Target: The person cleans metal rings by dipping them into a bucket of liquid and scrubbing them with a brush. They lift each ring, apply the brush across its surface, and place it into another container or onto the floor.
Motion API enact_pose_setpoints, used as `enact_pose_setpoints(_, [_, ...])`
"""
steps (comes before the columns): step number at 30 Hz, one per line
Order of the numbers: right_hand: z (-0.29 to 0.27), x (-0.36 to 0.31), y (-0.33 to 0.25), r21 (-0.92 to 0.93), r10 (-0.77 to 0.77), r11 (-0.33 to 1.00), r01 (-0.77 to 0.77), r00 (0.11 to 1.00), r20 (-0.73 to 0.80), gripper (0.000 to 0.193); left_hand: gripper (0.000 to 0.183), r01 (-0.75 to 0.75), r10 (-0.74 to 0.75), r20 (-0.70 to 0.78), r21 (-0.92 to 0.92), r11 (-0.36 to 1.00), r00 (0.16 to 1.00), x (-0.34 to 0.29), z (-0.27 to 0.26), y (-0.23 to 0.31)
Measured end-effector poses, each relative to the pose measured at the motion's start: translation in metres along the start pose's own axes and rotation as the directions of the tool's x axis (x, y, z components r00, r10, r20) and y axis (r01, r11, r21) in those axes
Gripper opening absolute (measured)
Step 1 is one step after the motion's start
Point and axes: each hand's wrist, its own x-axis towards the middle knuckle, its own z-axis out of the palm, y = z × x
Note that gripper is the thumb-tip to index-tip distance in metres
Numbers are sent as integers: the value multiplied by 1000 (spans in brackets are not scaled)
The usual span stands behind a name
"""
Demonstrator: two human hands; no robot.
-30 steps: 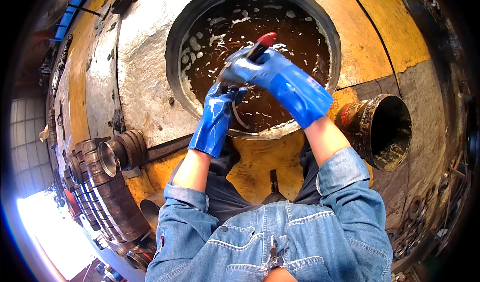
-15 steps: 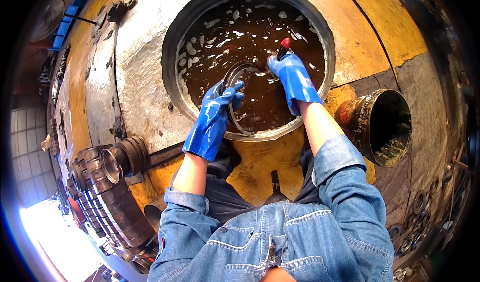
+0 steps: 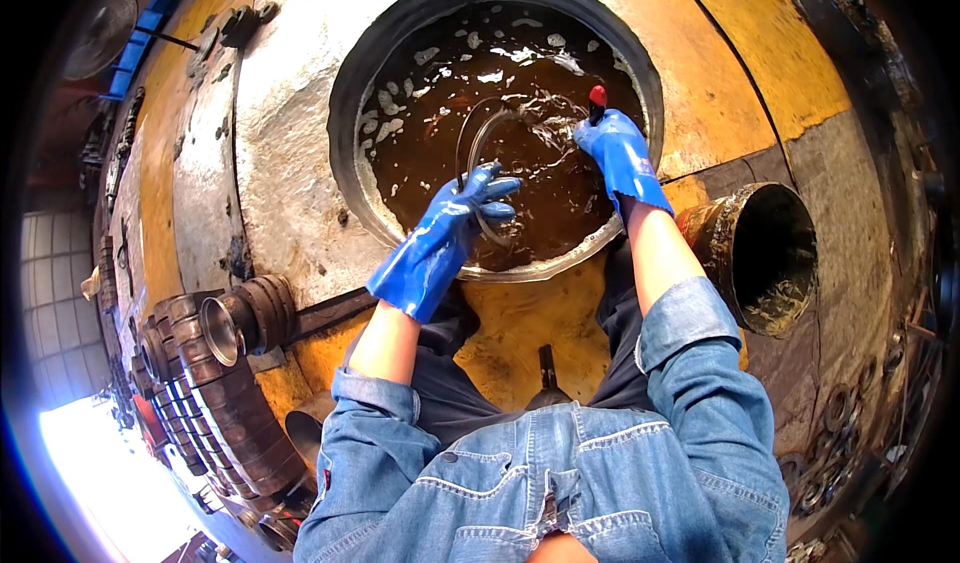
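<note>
In front of me stands a wide round black tub (image 3: 345, 128) of brown, foamy liquid (image 3: 420, 153). My blue-gloved left hand (image 3: 447, 225) holds a thin-walled metal ring (image 3: 470, 143) by its near left side, with the fingers reaching across it. The ring is tilted and its lower part seems to dip into the liquid. At the tub's right side, my blue-gloved right hand (image 3: 622, 160) is closed round a black handle with a red end (image 3: 598, 96). The working end of that tool is hidden by the glove and the splashing liquid.
Right of the tub lies a grimy, open-ended metal cylinder (image 3: 775, 258). Stacked metal rings (image 3: 215, 393) stand at the left, with a smaller ring set (image 3: 250, 313) beside them. Worn metal plates (image 3: 290, 163) cover the floor. More loose rings (image 3: 835, 463) lie at the far right.
My right hand with the red-ended tool has moved right, away from the ring. My left hand and the ring have shifted slightly right, and the liquid beside the ring is more stirred up.
</note>
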Motion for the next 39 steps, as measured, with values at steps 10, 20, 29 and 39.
enact_pose_setpoints(10, [-6,-74,-89,674,-561,714,191,733,386,29,42,-160,217,-334,191,968,917,-11,-35,-11])
enact_pose_setpoints(20, [57,-32,-70,703,-492,656,274,862,123,32,34,-178,198,-311,90,980,930,-10,-29,-11])
enact_pose_setpoints(29, [11,-86,-91,724,-650,619,305,716,254,31,32,-193,220,-268,126,973,938,-5,-37,-8])
enact_pose_setpoints(39, [19,-51,-74,610,-539,737,290,797,272,35,29,-116,158,-315,147,982,936,-9,-18,1])
